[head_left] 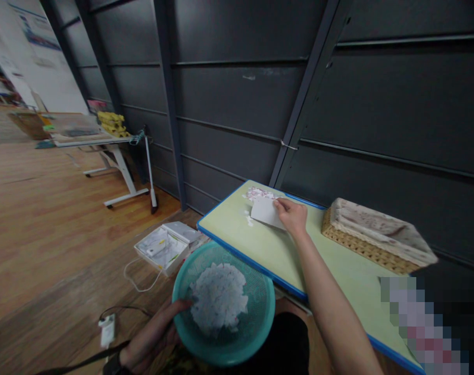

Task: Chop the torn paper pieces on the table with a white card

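Observation:
My left hand (173,319) grips the near left rim of a teal plastic basket (262,302), with the thumb over the edge. A heap of small white paper scraps (219,297) lies inside the basket, which is just below the table's front edge. Above the pale yellow table (229,224), my right hand (293,214) pinches a flat white card (266,212) between thumb and fingers. Beyond the card sits a small pile of pinkish-white paper bits (258,194), and a few loose pieces (248,219) are scattered to its left.
A cloth-lined wicker basket (365,250) stands at the table's right. On the floor at left are an open white box (162,247) with a cable and a power strip (107,330). A dark panelled wall (237,94) rises behind; another table (92,139) stands further left.

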`<state>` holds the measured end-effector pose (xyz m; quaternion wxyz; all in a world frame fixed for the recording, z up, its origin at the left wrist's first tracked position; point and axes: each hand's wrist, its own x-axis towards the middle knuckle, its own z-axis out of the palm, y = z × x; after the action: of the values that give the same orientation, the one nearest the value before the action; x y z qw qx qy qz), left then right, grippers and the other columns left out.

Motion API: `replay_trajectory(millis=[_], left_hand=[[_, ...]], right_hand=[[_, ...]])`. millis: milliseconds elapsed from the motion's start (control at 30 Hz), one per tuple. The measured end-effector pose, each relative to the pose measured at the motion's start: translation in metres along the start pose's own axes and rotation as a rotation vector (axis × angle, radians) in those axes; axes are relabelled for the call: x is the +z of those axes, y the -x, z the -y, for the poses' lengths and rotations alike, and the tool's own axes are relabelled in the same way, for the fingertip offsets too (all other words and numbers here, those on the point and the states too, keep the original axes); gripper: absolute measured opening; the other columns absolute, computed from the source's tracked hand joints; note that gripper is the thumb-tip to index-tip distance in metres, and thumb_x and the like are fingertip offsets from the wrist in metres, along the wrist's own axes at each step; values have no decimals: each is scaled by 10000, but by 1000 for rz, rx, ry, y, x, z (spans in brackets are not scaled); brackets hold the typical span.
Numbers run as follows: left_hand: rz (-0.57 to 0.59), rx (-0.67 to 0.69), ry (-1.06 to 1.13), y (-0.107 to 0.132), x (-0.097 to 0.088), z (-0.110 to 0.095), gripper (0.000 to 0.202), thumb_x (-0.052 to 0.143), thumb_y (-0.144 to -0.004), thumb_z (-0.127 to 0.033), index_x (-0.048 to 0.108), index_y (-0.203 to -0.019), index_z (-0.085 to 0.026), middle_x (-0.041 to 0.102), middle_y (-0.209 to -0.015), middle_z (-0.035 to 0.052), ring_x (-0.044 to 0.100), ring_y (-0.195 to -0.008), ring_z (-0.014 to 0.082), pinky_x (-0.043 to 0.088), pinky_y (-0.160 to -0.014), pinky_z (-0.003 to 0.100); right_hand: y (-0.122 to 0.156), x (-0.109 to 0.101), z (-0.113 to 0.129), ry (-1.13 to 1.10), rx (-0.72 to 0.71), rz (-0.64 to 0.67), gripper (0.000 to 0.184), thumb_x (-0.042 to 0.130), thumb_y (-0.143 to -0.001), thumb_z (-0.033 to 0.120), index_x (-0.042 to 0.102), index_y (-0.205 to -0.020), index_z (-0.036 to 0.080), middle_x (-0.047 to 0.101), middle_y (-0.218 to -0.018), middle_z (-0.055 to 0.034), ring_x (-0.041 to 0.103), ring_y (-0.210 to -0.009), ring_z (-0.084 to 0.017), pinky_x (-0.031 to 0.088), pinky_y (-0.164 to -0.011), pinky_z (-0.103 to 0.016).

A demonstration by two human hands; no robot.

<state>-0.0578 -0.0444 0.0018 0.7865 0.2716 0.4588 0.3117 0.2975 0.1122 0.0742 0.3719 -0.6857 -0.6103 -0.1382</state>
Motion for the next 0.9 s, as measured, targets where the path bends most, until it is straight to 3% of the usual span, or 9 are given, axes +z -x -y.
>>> replay_trajectory(millis=[200, 300, 467, 733, 900], left_hand=[[-5, -39, 24, 1, 1, -1, 695, 696, -712, -428, 493, -1318, -153, 798, -911, 86, 694, -987, 322, 550, -846, 420], [-27, -40, 11, 3, 4, -3, 601, 687, -723, -412, 560, -1246, -143, 797, -927, 77, 702, -966, 313, 556, -837, 398], [-10, -12, 4, 9, 12, -8, 411, 670, -754, -366, 651, -1111, -163, 804, -887, 34, 693, -986, 315, 572, -801, 365], [-33, -29, 10, 7, 11, -8, 548, 720, -695, -405, 627, -1177, -162, 804, -863, 63, 702, -962, 320, 561, -824, 381], [-26, -23, 13, 6, 10, -7, 485, 744, -658, -430, 693, -1050, -149, 803, -835, 74, 715, -920, 306, 559, -802, 365]], right_hand=[[5, 14, 3, -88, -91, 23, 318, 478, -872, 399, 723, -1013, 256, 720, -1011, -45, 682, -853, -208, 482, -762, -288], [7, 18, 6, -100, -118, 67, 304, 492, -864, 383, 722, -1019, 260, 721, -1004, -41, 684, -847, -209, 486, -757, -291], [4, 11, 5, -92, -49, 40, 293, 501, -847, 388, 740, -953, 255, 735, -940, -40, 679, -848, -213, 480, -774, -295], [3, 3, 3, -84, -16, 24, 294, 487, -841, 383, 742, -909, 254, 740, -891, -32, 666, -858, -214, 461, -763, -288], [2, 3, 1, -115, 17, 4, 318, 472, -843, 390, 742, -912, 235, 734, -936, -43, 666, -861, -214, 456, -758, -286]])
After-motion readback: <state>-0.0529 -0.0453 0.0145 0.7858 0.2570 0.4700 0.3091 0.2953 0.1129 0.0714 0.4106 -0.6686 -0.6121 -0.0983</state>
